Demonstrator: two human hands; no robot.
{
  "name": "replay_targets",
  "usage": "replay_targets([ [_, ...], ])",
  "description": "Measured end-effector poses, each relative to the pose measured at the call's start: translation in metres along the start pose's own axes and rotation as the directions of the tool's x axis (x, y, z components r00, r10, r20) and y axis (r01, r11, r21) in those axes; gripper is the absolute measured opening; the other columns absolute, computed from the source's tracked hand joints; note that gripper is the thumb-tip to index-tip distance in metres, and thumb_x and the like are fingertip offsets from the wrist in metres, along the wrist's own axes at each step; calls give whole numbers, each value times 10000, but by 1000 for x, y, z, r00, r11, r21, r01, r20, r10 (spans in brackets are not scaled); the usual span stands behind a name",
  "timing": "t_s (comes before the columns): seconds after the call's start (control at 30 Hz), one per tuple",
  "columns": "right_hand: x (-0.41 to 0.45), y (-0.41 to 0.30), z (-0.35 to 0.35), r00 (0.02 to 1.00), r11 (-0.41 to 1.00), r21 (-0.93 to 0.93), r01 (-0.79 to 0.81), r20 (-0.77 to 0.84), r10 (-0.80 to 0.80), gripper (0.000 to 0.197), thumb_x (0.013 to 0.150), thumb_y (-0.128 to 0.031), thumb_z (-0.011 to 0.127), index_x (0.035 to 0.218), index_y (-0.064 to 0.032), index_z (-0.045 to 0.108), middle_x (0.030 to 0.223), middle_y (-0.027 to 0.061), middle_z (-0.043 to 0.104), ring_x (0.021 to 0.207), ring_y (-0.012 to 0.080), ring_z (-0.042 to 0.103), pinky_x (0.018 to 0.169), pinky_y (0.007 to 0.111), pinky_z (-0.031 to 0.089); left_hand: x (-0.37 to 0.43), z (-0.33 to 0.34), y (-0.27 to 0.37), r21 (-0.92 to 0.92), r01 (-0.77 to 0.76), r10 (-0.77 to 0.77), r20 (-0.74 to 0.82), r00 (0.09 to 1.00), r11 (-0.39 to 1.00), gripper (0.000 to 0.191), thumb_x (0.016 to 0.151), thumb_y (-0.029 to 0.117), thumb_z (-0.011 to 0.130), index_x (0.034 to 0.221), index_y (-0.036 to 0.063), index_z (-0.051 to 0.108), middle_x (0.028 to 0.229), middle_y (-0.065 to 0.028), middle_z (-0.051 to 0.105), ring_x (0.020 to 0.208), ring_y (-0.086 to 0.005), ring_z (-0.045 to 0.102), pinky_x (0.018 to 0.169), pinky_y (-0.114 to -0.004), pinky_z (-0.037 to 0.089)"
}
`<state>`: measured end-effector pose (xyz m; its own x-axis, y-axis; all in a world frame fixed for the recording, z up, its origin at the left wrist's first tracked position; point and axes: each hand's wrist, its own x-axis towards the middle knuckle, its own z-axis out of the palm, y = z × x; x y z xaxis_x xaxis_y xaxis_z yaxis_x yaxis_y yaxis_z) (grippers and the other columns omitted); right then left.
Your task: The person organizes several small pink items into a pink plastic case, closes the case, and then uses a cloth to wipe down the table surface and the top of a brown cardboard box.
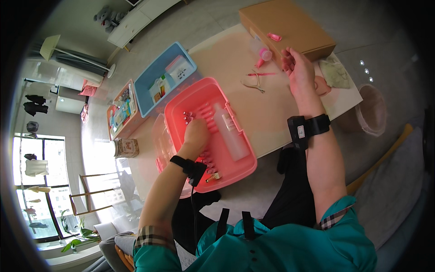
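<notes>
My left hand (197,133) reaches down into an open pink plastic box (249,162), its fingertips hidden beneath the back of the hand. Around it are several small bottles with shiny caps (188,117), standing in the moulded rows. A large translucent bottle (231,136) with a label lies along the box's right side. Palm up and loosely curled, my right hand (300,73) hovers beside a cardboard box (289,23); nothing shows in it. Left of it on the table are metal nippers (256,84), a slim pink tool (261,74) and a pink-capped clear bottle (265,54).
A small pink item (274,37) lies on the cardboard box. A blue bin (139,81), an orange-rimmed tray (109,125) and a lidded jar (126,148) line the table's far left. A pale green cloth (334,72) sits at the right, above a waste bin (373,112).
</notes>
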<state>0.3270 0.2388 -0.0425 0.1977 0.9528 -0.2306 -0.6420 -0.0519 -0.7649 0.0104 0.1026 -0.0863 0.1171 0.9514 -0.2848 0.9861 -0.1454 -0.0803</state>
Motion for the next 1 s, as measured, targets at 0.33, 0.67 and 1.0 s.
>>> replay_targets([
  [0.33,24,35,-18,997,938,-337,77,-3,-83,174,913,-174,665,972,-14,634,861,43,654,709,114,636,614,252,514,-65,-71,-9,-587,-5,-173,-247,953,810,246,825,160,733,1016,8,704,1004,-147,699,907,-260,695,763,-348,563],
  [0.67,36,55,-6,803,174,-897,406,260,-537,297,835,-186,701,1091,-64,611,1107,121,617,985,301,611,872,403,490,-129,-52,-15,-710,-108,-362,-476,801,695,212,827,43,712,1036,10,698,1098,-127,683,1036,-262,655,870,-351,522],
  [1.0,104,32,15,696,-338,-797,501,603,-389,311,839,-104,646,1148,-128,672,1376,93,533,1254,310,491,1044,398,436,-132,-50,-8,-777,-119,-396,-439,807,618,197,814,22,713,1011,17,705,1106,-120,674,1036,-281,654,898,-372,510],
])
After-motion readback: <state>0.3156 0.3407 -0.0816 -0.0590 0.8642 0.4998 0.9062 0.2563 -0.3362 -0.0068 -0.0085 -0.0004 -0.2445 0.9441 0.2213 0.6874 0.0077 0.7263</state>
